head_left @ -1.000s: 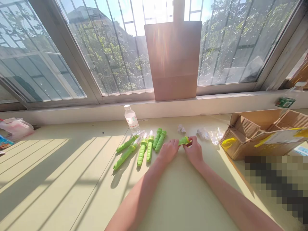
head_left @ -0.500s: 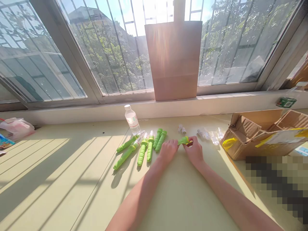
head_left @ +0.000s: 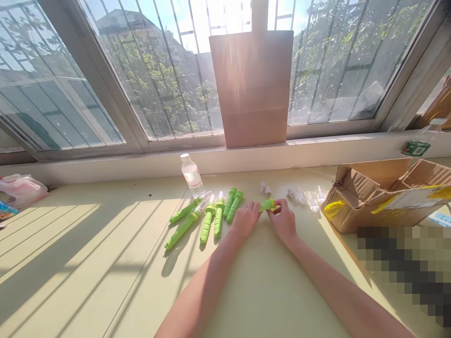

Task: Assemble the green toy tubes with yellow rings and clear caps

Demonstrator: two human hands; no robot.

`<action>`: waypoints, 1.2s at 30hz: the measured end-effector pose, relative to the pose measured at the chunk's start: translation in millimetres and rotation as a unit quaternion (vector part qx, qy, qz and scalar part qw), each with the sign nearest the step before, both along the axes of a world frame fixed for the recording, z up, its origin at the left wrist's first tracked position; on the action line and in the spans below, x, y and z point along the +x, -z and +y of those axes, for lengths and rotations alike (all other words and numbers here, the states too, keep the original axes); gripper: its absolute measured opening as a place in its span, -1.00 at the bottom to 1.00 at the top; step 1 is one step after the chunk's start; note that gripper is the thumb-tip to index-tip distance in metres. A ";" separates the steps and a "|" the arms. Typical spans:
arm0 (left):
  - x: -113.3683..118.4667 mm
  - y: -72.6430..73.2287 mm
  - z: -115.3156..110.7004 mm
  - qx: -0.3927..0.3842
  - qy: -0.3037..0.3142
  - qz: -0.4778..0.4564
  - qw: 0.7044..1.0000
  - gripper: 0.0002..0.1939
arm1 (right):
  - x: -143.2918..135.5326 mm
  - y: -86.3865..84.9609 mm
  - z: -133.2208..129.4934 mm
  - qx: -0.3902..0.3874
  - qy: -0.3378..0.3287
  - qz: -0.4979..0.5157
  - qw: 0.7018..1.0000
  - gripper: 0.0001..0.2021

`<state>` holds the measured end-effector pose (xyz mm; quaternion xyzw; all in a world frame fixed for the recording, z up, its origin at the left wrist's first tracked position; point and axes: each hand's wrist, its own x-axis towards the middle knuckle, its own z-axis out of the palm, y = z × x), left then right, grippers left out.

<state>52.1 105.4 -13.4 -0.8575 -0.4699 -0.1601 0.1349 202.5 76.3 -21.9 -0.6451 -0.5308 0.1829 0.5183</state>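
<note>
A green ribbed plastic tube [head_left: 266,205] lies sideways between my hands, low over the table. My left hand [head_left: 247,217] is closed round its left part and hides much of it. The fingers of my right hand [head_left: 283,219] are pinched at the tube's collared right end; whether they hold a separate small part there, I cannot tell. To the left lie several similar tubes: two plain green ones [head_left: 233,206] side by side, and others with clear caps, such as this capped tube [head_left: 218,216]. Small clear caps [head_left: 265,189] lie beyond my hands, with several more clear caps [head_left: 312,201] to the right.
A water bottle [head_left: 192,176] stands behind the tubes. An open cardboard box [head_left: 380,211] with yellow tape is at the right. A cardboard sheet [head_left: 253,89] leans against the window. At far left is a pink plastic bag [head_left: 23,190]; a green-labelled bottle [head_left: 416,148] lies on the sill.
The view has shifted slightly. Both hands stay on the green tube in nearly the same pose, and the other things lie where they were.
</note>
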 end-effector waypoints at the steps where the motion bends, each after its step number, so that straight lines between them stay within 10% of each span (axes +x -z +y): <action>1: -0.3 0.4 0.4 -0.002 -0.002 0.001 1.000 -0.92 | 0.2 0.8 0.2 -0.001 -0.001 -0.001 1.000 -0.74; 36: -0.6 4.6 -4.1 -0.005 0.019 -0.027 0.999 -0.74 | 3.0 1.7 0.7 0.013 -0.003 -0.052 0.999 -0.77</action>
